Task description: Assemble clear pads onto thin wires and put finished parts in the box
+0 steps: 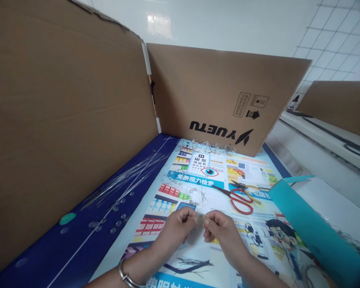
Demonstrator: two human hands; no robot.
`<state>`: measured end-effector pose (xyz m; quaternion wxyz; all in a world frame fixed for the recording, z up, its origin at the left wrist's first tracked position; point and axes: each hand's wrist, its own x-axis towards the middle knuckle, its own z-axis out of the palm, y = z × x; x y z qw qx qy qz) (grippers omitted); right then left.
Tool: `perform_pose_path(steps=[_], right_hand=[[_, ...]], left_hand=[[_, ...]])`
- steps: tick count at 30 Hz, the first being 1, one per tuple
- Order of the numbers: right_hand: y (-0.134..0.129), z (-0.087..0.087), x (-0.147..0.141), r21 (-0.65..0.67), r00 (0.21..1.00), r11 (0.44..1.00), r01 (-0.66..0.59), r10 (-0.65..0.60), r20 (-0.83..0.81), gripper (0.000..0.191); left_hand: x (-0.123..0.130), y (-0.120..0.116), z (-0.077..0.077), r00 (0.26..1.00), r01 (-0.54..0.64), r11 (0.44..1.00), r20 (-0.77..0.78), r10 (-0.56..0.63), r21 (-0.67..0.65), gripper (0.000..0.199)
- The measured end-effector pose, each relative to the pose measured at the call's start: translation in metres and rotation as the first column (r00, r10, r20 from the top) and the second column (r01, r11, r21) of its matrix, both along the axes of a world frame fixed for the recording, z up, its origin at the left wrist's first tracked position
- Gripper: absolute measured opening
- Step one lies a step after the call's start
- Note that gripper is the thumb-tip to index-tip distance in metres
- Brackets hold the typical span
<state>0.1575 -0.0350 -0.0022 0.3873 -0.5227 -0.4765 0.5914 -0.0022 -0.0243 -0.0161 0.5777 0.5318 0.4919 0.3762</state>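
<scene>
My left hand (184,224), with a silver bangle on its wrist, is closed in a pinch over the printed sheet (165,250). Close beside it on the right, my right hand (217,228) pinches too, a small gap between them. What the fingertips hold is too small to make out. Just beyond the hands lies a loop of clear beads on thin wire (195,196). Red-handled scissors (241,200) lie open to the right, touching or near yellow-handled pliers (249,188).
Cardboard walls stand at the left (66,100) and back (204,92). Silvery wires (129,174) and loose clear beads (115,208) lie on the blue surface, with a green disc (67,218). More beaded wire (210,147) lines the back wall. A teal-sided box (312,224) is at right.
</scene>
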Motion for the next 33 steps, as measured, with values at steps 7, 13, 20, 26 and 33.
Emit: perform_pose_path(steps=[7,13,20,26,33], right_hand=[[0.000,0.001,-0.002,-0.018,0.999,1.000,-0.017,0.018,0.029,0.013],[0.002,0.001,0.004,-0.069,0.984,0.995,-0.075,0.085,0.157,0.018],[-0.011,0.025,0.017,0.052,0.670,0.886,-0.461,0.309,0.675,0.012],[-0.030,0.039,-0.001,-0.087,0.162,0.646,-0.758,0.315,0.935,0.013],[-0.027,0.032,-0.009,-0.199,0.007,0.550,-0.811,0.349,0.937,0.007]], left_hand=[[0.001,-0.002,0.005,0.996,-0.045,0.999,-0.071,0.046,0.016,0.019],[-0.004,0.005,0.000,0.981,0.061,0.997,-0.180,-0.068,-0.041,0.013],[-0.014,0.010,0.006,0.853,0.190,0.967,-0.517,-0.076,0.172,0.011],[-0.015,0.005,0.005,0.698,0.274,0.930,-0.716,-0.016,0.247,0.016],[-0.015,0.003,0.004,0.646,0.308,0.917,-0.763,-0.006,0.254,0.023]])
